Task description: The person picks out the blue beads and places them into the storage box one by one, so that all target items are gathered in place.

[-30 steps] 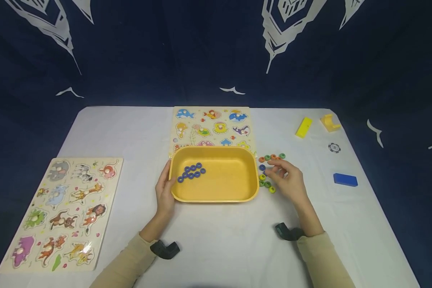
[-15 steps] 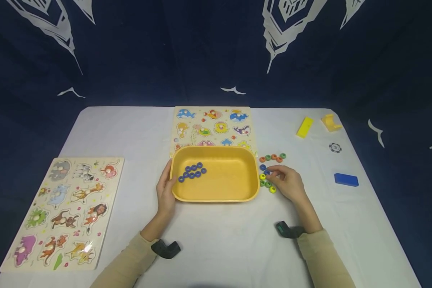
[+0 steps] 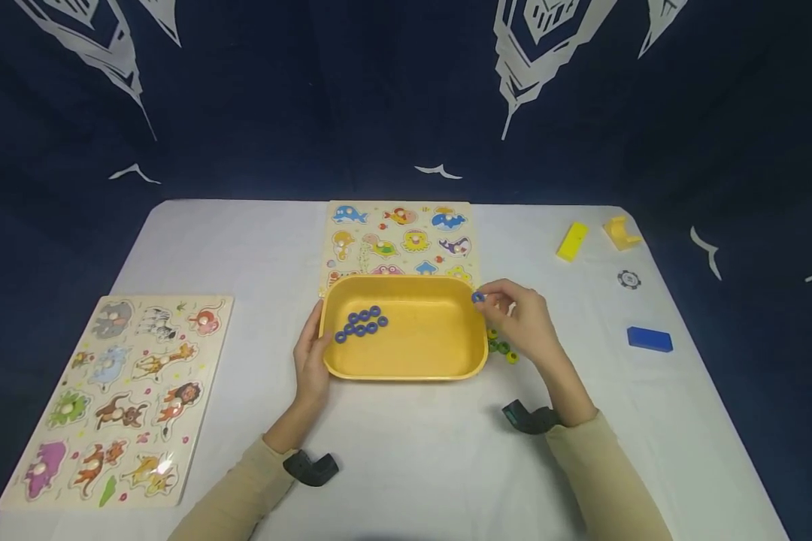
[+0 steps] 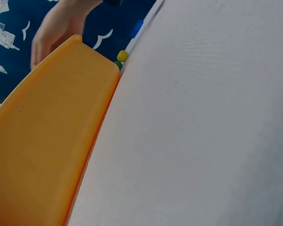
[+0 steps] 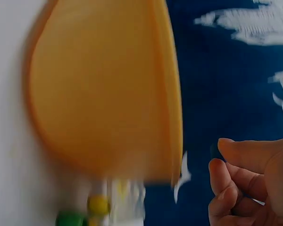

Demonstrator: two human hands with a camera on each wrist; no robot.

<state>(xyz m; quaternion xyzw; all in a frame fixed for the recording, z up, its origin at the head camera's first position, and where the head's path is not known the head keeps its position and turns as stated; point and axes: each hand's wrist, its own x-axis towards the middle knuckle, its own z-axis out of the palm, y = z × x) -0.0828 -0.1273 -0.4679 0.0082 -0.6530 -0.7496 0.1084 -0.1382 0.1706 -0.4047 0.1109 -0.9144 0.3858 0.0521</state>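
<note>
A yellow tray (image 3: 419, 330) stands mid-table, with several blue ring beads (image 3: 360, 330) inside on its left. My left hand (image 3: 311, 361) holds the tray's left side, thumb on the rim. Between thumb and index finger my right hand (image 3: 524, 319) pinches one blue bead (image 3: 477, 297), raised at the tray's right rim. The same bead shows dark at the fingertips in the right wrist view, beside the tray wall (image 5: 108, 94). Green and yellow beads (image 3: 504, 347) lie on the table just right of the tray, partly covered by the right hand, which hides other beads.
Behind the tray lies a sea-animal puzzle board (image 3: 406, 240), partly covered by it. A larger animal puzzle board (image 3: 118, 406) is at the left. To the right are a yellow block (image 3: 571, 241), a yellow curved piece (image 3: 622, 232), a poker chip (image 3: 628, 279) and a blue block (image 3: 649, 339).
My right hand has picked up a blue bead from the table and moved it up and left to the tray's right rim. The left hand and the tray have stayed still.
</note>
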